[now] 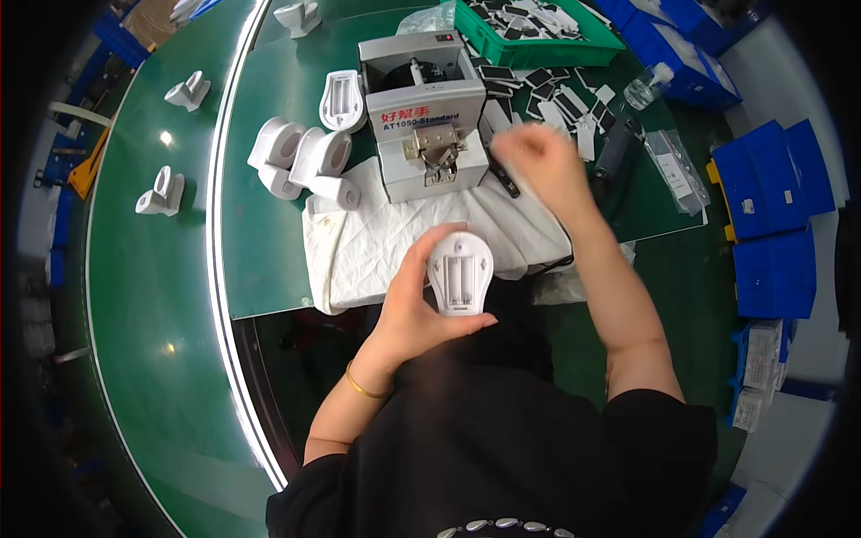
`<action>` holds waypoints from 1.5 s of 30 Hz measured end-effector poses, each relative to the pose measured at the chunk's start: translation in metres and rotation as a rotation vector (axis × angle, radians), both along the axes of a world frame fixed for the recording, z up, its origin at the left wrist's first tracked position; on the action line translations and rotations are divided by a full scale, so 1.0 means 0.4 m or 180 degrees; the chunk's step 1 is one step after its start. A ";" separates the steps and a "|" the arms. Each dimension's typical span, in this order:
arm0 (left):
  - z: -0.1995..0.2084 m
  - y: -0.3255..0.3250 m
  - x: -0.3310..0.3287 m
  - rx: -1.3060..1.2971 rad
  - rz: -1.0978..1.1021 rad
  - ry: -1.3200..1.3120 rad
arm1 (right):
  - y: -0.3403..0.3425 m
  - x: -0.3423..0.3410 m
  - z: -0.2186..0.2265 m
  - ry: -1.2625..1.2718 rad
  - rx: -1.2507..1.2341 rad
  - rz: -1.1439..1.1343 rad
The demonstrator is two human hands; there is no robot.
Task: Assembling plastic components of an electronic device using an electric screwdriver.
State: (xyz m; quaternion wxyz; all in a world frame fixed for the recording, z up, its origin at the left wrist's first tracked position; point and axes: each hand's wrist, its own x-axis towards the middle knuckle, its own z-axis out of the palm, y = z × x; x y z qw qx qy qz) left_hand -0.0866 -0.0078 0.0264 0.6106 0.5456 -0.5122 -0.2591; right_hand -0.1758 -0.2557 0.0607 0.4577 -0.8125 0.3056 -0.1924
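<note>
Left hand point(414, 309) grips a white plastic shell point(459, 273) from the side and below, open recess facing up, held just in front of the body above the white cloth point(368, 247). Right hand point(538, 161) is raised beside the grey feeder box point(429, 125), blurred; fingers look curled, but whether they pinch anything cannot be told. Risk, as a judgement: a small part carried between box and shell could drop onto the cloth or into the lap, since the shell is held in the air with nothing under it. More white shells point(309, 160) lie left of the box. The green tray point(538, 52) behind it holds small black and white flat pieces; more of these are scattered on the mat beside it. Blue bins point(771, 175) to the right, contents not visible.
</note>
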 end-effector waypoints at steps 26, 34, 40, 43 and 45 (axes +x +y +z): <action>-0.014 0.008 -0.006 0.0199 0.0188 0.0158 | 0.223 -0.103 0.148 -0.0525 0.0869 0.1030; -0.019 0.015 -0.018 0.0145 -0.0054 0.0300 | 0.261 -0.105 0.110 -0.0442 0.0714 0.1118; -0.020 0.016 -0.017 0.0229 -0.0296 0.0363 | 0.265 -0.110 0.114 -0.0475 0.1323 0.0727; -0.017 0.015 -0.020 0.0349 -0.0254 0.0265 | 0.263 -0.113 0.118 -0.0533 0.1319 0.0682; -0.016 0.016 -0.021 0.0443 -0.0286 0.0354 | 0.259 -0.114 0.121 -0.0486 0.1386 0.0724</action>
